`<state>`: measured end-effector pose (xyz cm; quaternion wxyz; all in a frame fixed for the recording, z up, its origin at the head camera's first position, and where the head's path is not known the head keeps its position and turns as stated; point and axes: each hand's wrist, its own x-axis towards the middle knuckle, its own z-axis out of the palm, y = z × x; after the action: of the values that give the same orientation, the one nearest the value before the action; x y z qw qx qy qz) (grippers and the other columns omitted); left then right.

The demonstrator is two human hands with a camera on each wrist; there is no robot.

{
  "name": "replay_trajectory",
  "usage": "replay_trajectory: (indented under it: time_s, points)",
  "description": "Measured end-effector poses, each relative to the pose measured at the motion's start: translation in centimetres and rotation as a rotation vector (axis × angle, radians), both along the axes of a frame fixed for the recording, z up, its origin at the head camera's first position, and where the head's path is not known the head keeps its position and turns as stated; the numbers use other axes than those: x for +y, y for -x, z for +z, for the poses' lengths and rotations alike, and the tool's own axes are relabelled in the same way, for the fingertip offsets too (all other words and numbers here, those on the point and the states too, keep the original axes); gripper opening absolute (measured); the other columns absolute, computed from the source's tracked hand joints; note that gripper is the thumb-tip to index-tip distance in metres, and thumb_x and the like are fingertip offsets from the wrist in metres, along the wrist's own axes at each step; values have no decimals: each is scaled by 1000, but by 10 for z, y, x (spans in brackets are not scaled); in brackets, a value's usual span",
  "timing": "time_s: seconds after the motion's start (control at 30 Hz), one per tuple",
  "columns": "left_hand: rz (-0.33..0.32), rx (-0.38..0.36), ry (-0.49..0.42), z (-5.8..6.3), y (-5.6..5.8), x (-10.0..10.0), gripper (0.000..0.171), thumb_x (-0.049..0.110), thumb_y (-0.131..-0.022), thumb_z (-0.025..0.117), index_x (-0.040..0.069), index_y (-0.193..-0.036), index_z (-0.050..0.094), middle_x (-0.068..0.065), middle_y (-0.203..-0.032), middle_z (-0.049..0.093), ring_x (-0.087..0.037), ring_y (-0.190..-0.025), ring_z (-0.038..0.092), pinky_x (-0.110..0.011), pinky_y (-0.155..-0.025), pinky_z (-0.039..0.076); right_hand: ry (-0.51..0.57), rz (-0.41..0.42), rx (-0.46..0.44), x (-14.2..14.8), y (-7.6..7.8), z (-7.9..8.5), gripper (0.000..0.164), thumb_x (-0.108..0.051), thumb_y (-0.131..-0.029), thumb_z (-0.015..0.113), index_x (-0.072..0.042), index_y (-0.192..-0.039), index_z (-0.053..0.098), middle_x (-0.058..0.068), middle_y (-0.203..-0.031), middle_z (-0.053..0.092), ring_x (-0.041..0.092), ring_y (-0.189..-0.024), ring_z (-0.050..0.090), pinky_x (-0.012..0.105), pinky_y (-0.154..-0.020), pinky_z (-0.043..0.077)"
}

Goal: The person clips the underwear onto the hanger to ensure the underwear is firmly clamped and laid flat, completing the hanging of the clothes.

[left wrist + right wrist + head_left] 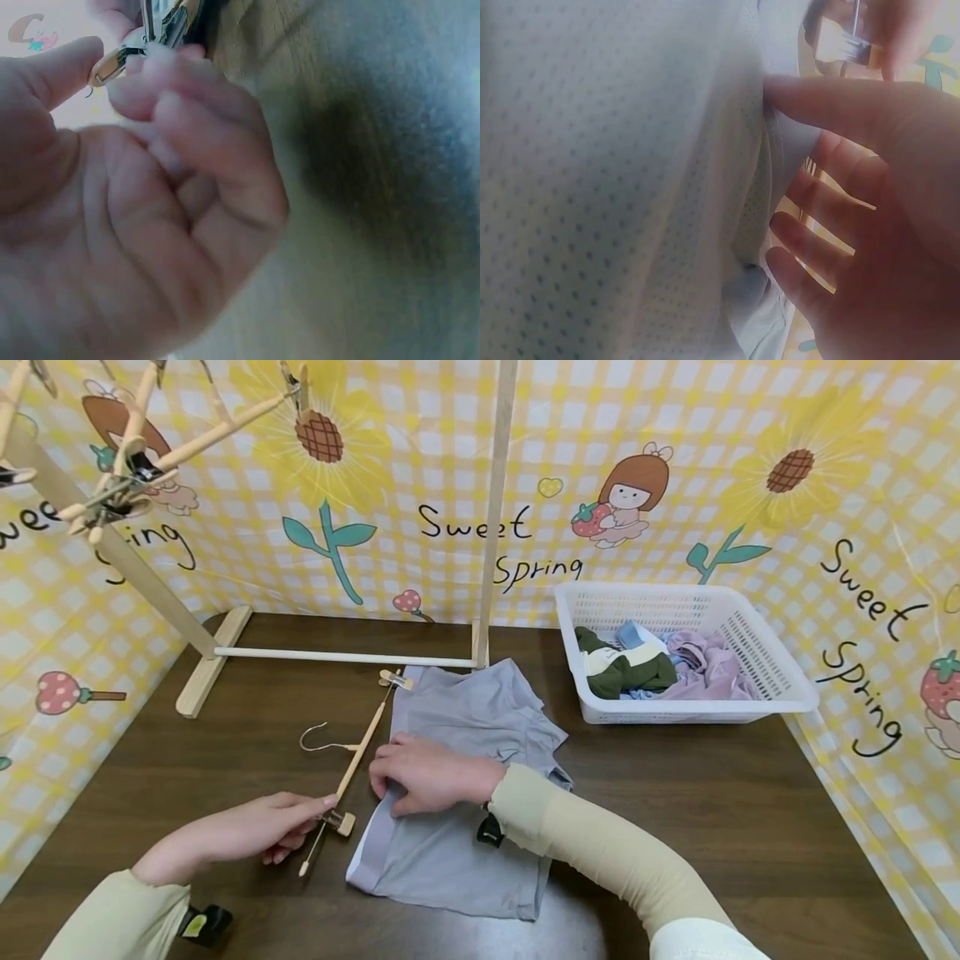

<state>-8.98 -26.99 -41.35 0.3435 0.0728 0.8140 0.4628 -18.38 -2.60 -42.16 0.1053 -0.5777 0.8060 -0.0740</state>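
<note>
On the table (645, 827), just left of the basket (693, 708), grey shorts (465, 860) lie flat with the waistband (378, 845) turned towards a hanger (371, 731). The left hand (270, 823) pinches the hanger's lower clip (344, 824), which stands apart from the cloth. The right hand (435, 771) has its thumb on the waistband and its fingers at the edge, a loose pinch; how firm cannot be told. At the far corner the upper clip (395, 680) overlaps the waistband, though whether it bites is unclear. If it has only a shallow hold, a tug from either hand could pull that corner free. The hanger slants away from the waistband at its near end, so the lower clip may miss the edge or catch only one layer. Should the clip slide along its rod, the cloth could bunch or hang slack between the two.
</note>
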Motion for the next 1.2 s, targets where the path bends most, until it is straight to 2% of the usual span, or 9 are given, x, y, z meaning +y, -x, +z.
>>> replay_trajectory:
  time_s: [0.13, 0.37, 0.67, 0.87, 1.07, 1.2]
  points:
    - [-9, 2, -92, -3, 2, -2, 55, 35, -113, 33, -11, -86, 45, 2, -65, 39, -13, -55, 46, -26, -50, 40, 10, -35, -14, 3, 5, 0, 14, -28, -90, 79, -26, -102, 73, -10, -105, 57, 12, -105, 46, 23, -90, 37]
    - [-7, 108, -79, -8, 2, 2, 53, 33, -112, 40, -4, -75, 49, 5, -56, 36, -10, -48, 42, -27, -44, 38, 34, -61, -73, 5, 7, -3, 8, -29, -95, 73, -26, -102, 74, -10, -108, 58, 15, -112, 45, 26, -98, 35]
    - [84, 268, -104, -13, -2, 12, 49, 29, -111, 43, 2, -72, 55, 2, -58, 41, -10, -49, 43, -30, -46, 41, 50, -52, -66, 6, 7, -3, 9, -38, -93, 75, -31, -97, 78, -14, -98, 54, 12, -107, 44, 27, -92, 36]
    - [69, 264, -138, -17, -2, 10, 45, 27, -112, 43, 2, -77, 56, 2, -62, 44, -12, -52, 46, -31, -48, 43, 63, -57, -91, 6, 8, -5, 7, -39, -90, 78, -32, -91, 79, -16, -95, 53, 12, -109, 44, 25, -92, 35]
    - [32, 301, -163, -20, 0, 6, 41, 21, -113, 39, 2, -82, 58, -1, -64, 50, -19, -54, 51, -34, -51, 45, 85, -68, -144, 5, 10, -4, 6, -37, -90, 78, -31, -90, 79, -17, -97, 55, 10, -109, 44, 29, -95, 34]
    - [31, 291, -176, -23, 1, 6, 39, 19, -112, 39, 3, -83, 59, -1, -66, 53, -19, -56, 54, -33, -53, 47, 90, -71, -158, 5, 10, -4, 7, -39, -91, 77, -33, -90, 78, -19, -100, 57, 8, -110, 43, 31, -97, 32]
